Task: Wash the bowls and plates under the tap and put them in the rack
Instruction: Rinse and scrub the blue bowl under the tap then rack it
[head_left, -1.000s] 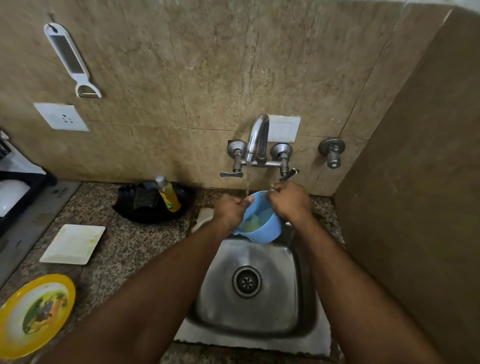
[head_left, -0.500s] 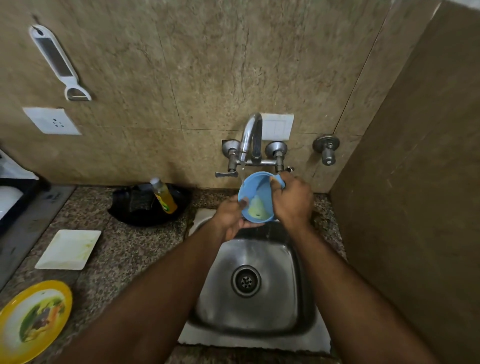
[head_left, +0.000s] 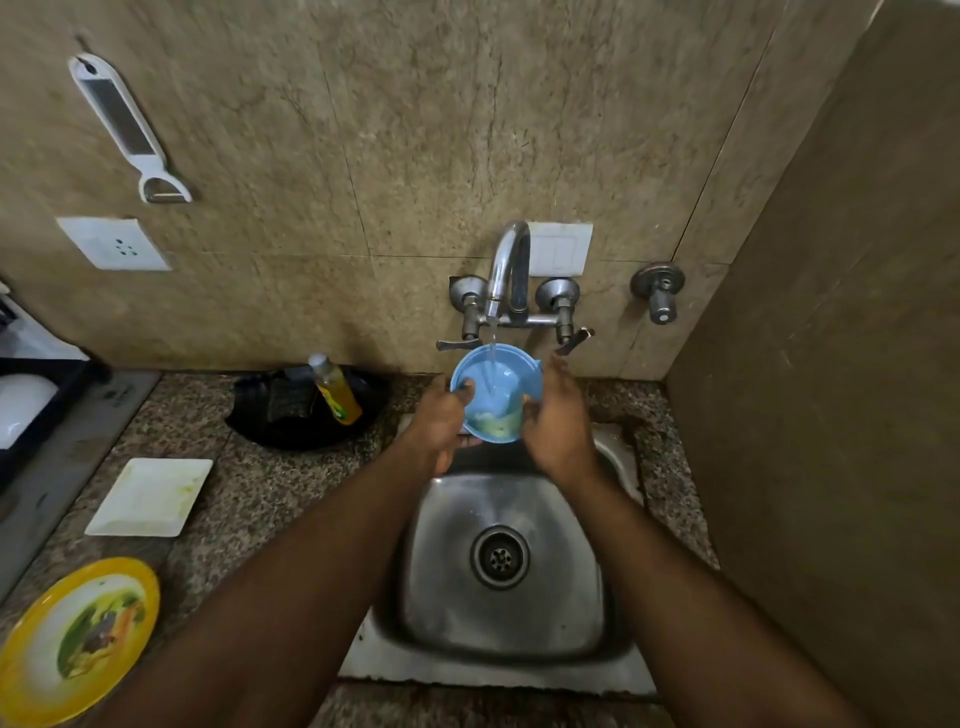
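Under the running tap (head_left: 503, 280), at about twelve o'clock from the steel sink (head_left: 566, 613), a blue bowl (head_left: 493, 387) is held tilted with its opening toward the camera, and the stream of water falls into it. Pale greenish residue lies in the lower part of the bowl. At the bowl's nine o'clock side, the left hand (head_left: 441, 426) has its grip closed on the rim, thumb hooked inside and fingers beneath. At the three o'clock side, the right hand (head_left: 558, 423) lies against the bowl's outer wall with its fingers fairly straight; whether its thumb curls onto the rim I cannot tell. On the speckled desk (head_left: 249, 499), at nine o'clock from the sink, a white square plate (head_left: 150, 496) lies flat with faint smears on it. A yellow round plate (head_left: 78, 639) with a picture on it sits at about eight o'clock, near the frame edge. A black pan (head_left: 291, 421) at ten o'clock holds a tilted bottle of yellow liquid (head_left: 335, 389). At the far left edge, a dark rack (head_left: 47, 374) shows, with something white in it.
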